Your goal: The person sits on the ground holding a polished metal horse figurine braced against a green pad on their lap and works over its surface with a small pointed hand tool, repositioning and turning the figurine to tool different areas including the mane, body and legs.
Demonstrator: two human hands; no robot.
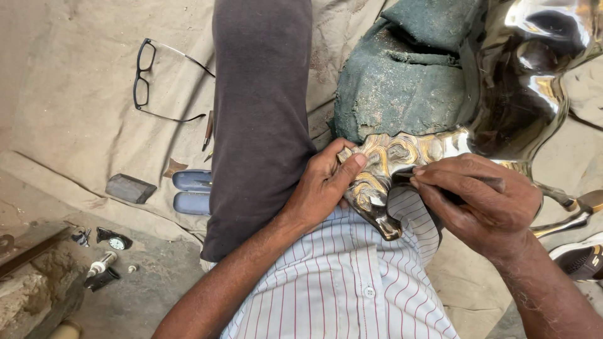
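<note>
A large polished metal figure point(521, 81) with a carved, wavy golden end point(389, 157) rests across my lap. My left hand point(323, 185) grips that carved end, thumb pressed on its top edge. My right hand point(487, 204) is closed around a thin dark tool point(402, 179) whose tip touches the carving. A dusty green cloth point(402, 81) lies under the figure. My dark trouser leg point(260, 107) stretches away to the left of it.
Black-framed glasses point(147, 78) lie on the beige sheet point(69, 94) at upper left. A dark block point(130, 188), a blue case point(191, 191) and small tools point(103, 248) lie at the left. A shoe point(581, 257) shows at the right edge.
</note>
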